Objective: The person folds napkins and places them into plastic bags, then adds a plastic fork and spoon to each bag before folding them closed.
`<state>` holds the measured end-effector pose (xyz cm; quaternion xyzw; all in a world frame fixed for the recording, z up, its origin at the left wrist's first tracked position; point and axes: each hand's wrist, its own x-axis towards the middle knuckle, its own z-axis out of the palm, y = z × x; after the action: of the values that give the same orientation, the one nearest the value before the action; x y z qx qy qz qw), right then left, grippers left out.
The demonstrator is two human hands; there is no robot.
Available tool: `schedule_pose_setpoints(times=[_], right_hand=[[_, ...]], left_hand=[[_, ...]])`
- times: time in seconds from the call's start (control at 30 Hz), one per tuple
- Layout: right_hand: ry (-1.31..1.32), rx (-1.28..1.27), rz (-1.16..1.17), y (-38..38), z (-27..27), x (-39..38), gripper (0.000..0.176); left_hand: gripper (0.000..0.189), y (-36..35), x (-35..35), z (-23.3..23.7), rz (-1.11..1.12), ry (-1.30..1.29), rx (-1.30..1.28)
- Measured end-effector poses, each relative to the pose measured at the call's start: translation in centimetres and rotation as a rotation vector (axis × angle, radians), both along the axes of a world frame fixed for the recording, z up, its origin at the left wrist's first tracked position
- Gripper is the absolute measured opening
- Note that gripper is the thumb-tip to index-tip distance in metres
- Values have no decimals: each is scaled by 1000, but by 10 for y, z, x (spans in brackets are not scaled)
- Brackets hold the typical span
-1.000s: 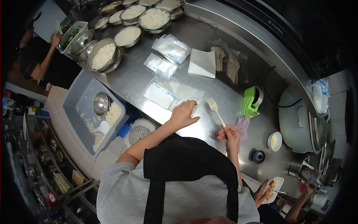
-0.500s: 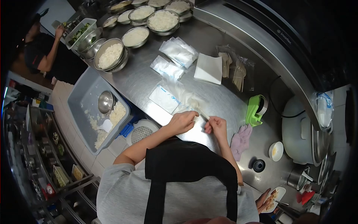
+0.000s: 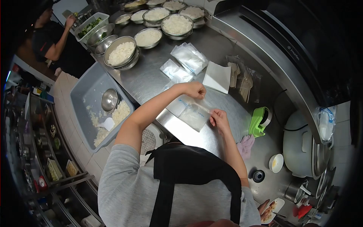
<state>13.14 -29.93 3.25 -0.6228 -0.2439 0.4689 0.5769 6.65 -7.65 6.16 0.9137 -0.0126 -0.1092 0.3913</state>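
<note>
A clear plastic bag (image 3: 193, 116) with blue print is stretched between my hands above the steel counter (image 3: 145, 81). My left hand (image 3: 195, 90) is closed with its fingers pinched at the bag's upper edge. Lower and to the right, my right hand (image 3: 220, 120) pinches the bag's right corner between thumb and fingers. Part of another printed plastic bag (image 3: 174, 107) lies under the left forearm. Beyond my left hand are flat plastic packets (image 3: 189, 58) and a stack of white paper (image 3: 217, 76).
Bowls of rice (image 3: 177, 25) stand at the back. A grey tub (image 3: 84, 94) at left holds rice, a metal bowl and a white scoop. Wooden cutlery (image 3: 245, 85), a green tape dispenser (image 3: 258, 121) and a purple cloth (image 3: 246, 146) sit rightward. Another person (image 3: 56, 45) stands far left.
My left hand has moved up and away from my right hand, and the bag between them is now spread out. The camera view has shifted slightly.
</note>
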Motion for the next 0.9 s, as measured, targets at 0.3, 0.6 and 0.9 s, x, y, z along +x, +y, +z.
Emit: schedule_pose_setpoints(times=[0.3,0.6,0.9], right_hand=[[-707,2,201,23,53,6,21],[-1160,118,169,-10,141,28,24],[-1054,424,-175,20,192,16,24]], left_hand=[[11,-1,-24,72,72,-196,-164],[8,14,-48,113,238,-543,-345],[15,-26,-42,132,277,-598,-267]])
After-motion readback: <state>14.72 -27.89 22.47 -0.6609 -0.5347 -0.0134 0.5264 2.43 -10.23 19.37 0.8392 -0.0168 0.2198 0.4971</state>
